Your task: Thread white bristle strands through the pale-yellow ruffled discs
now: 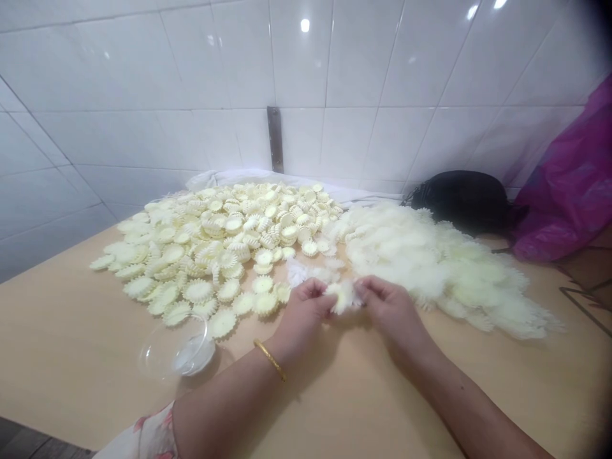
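Note:
My left hand (306, 309) and my right hand (389, 306) meet over the middle of the wooden table (71, 344), both pinching one small pale yellow frilly flower piece (343, 294) between their fingertips. A gold bangle sits on my left wrist. To the left lies a wide pile of pale yellow scalloped round pieces (220, 236). To the right spreads a heap of fluffy pale yellow-white petal pieces (440, 268). A few white frilly bits (306, 271) lie just beyond my hands.
A clear plastic bowl (179, 350) stands near the left forearm. A black bag (461, 201) and a magenta plastic bag (564, 191) sit at the back right against the white tiled wall. White cloth lies behind the piles.

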`<state>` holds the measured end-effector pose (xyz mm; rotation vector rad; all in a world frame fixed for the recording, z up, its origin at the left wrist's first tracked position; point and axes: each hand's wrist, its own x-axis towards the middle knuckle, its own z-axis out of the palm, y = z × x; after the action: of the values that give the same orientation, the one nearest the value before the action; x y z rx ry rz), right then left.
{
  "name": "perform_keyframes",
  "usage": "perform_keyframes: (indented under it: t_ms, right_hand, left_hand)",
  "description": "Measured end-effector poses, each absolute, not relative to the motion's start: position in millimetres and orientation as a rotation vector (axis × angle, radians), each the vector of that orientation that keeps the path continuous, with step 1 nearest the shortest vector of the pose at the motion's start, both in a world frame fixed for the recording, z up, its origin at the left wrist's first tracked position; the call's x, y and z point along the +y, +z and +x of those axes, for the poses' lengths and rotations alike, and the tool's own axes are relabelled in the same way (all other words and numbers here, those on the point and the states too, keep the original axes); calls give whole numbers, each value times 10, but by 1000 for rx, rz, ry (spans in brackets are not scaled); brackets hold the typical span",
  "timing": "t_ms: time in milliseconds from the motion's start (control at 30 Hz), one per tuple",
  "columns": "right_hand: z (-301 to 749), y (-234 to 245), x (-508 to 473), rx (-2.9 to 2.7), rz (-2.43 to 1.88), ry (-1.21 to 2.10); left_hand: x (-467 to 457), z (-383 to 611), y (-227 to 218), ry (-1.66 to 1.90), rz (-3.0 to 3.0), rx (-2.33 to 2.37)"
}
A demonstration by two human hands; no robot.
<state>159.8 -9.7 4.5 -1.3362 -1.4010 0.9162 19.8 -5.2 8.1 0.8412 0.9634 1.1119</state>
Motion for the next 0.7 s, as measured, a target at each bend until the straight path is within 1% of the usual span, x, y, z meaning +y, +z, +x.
perform_keyframes:
  t_ms: [167, 300, 367, 400, 433, 500, 633, 700]
  right_hand:
    - [1907, 143, 7, -1418, -1642, 324]
    - [2191, 55, 144, -1471, -1806, -320]
    - [2215, 23, 156, -1493, -1809, -499]
    - [2186, 25, 139, -1524, -1770, -511]
    - [2134, 42, 108, -1567, -1701, -470]
    - [1978, 103, 17, -1666, -1532, -229]
    - [1665, 203, -158, -1729, -1297, 584]
    - [1586, 191, -190, -1654, -1221, 895]
  left_hand:
    - [21, 168, -31, 1113, 816, 982]
    - [16, 165, -26, 1100, 824, 957]
    - [10, 160, -17, 1090, 805, 949]
    - [8, 157, -15, 1087, 795, 950]
    - [7, 153, -15, 1085, 787, 950]
    - [3, 151, -13, 1094, 776, 943]
    - [-30, 177, 34, 1103, 720, 894]
    - [-56, 197, 76, 1097, 663, 881]
